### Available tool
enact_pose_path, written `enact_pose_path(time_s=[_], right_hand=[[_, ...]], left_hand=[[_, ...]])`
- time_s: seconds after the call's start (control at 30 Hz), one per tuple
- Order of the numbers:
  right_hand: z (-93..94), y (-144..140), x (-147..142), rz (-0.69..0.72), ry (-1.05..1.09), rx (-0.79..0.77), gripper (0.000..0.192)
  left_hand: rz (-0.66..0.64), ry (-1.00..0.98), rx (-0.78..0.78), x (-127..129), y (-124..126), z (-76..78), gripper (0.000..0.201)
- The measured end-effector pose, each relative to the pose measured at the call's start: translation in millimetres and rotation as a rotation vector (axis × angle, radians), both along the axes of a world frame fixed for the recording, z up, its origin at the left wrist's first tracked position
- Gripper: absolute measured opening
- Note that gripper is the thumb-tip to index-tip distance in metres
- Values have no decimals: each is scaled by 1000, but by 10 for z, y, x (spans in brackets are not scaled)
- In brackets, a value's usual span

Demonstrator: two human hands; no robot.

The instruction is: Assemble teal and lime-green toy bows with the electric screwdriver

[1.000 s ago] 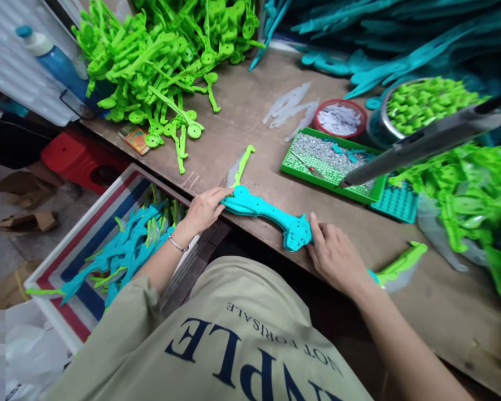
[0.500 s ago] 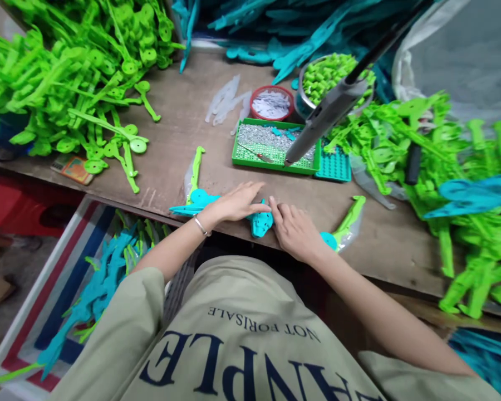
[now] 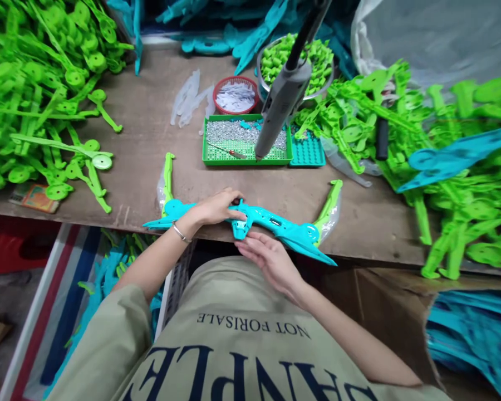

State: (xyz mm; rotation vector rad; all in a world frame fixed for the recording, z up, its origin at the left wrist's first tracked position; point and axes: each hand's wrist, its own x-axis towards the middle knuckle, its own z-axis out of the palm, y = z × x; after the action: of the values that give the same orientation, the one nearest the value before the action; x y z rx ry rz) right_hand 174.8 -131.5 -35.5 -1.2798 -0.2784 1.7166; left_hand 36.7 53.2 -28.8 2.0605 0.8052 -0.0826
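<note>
A teal plastic toy bow (image 3: 271,223) lies along the near edge of the wooden table (image 3: 150,150), with green limb pieces (image 3: 328,207) at both ends. My left hand (image 3: 215,207) presses down on the bow's middle, fingers wrapped over the grip. My right hand (image 3: 269,259) is under the bow at the table's edge, palm up, fingertips touching its underside. A grey electric screwdriver (image 3: 281,100) hangs from above over the green screw tray (image 3: 217,159).
Heaps of green parts (image 3: 37,94) fill the left and right of the table; teal parts (image 3: 250,33) pile at the back. A red bowl (image 3: 236,94), a steel bowl of green bits (image 3: 296,55) and a teal grid tray (image 3: 308,151) sit behind. A striped bin of teal pieces (image 3: 108,267) stands lower left.
The view swung right. Both hands came together at the bow's middle; the right-hand teal limb now lies joined along the edge, and my right hand dropped below the table edge.
</note>
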Motion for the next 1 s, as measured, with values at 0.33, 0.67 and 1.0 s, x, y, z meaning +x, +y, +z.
enact_pose_path(time_s=[0.33,0.67,1.0], right_hand=[[17,269,-351,-338,173,-100,51],[-122,433,-430,-334,144,-32,60],[500,417,800,385,-382,269,24]], left_hand=[[39,-92,-170,-8,73,24,61],[-108,-43,-327,86,282,53,51],[41,-32,-471,82,235,108,57]])
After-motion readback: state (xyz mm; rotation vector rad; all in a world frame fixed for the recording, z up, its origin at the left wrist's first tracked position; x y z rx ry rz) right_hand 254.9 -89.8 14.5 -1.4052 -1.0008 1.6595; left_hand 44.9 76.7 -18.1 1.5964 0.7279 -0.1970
